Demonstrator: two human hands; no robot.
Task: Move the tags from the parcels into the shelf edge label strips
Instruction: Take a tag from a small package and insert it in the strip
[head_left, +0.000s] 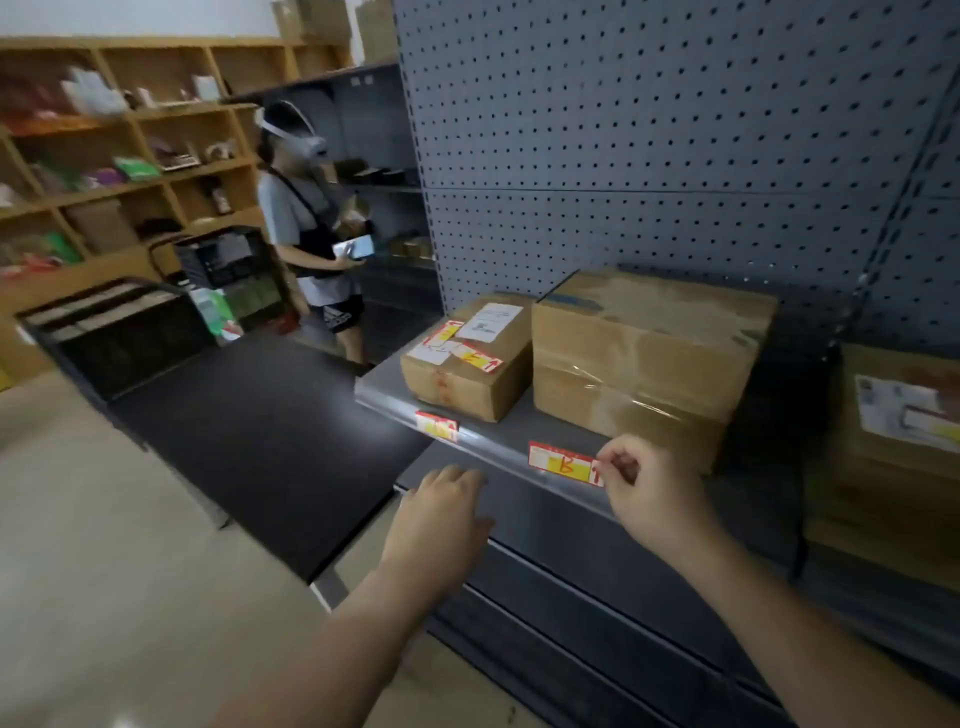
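Right hand: fingers narrow, pinched on the right end of the red-bordered paper tag with a yellow patch and a red handwritten "B". That tag lies along the clear plastic label strip on the front edge of the grey metal shelf, below the large plain brown cardboard parcel wrapped in clear tape. Can't tell whether it is fully seated in the strip or only held against it; my guess is it's in the last stage of seating.

Left hand: fingers loosely curled, holding nothing, hovering in front of the dark lower shelf edge, just below the strip and left of the "B" tag. Not touching any tag.

Progress as far as visible:
- One red-and-yellow tag already sits in the strip further left, in front of the smaller brown cardboard parcel with a white shipping label. Writing blurred, unreadable.
- "B" tag: in progress.
- Two more red-bordered tags lie on top of the smaller parcel, beside its white label. Judged still to move.
- A third brown cardboard parcel at the right edge carries a white label and a yellow patch; too blurred to say if that's a tag.

Estimate: roughly halfway, with at least two tags left.

Another person stands at the far aisle, well apart, not involved.
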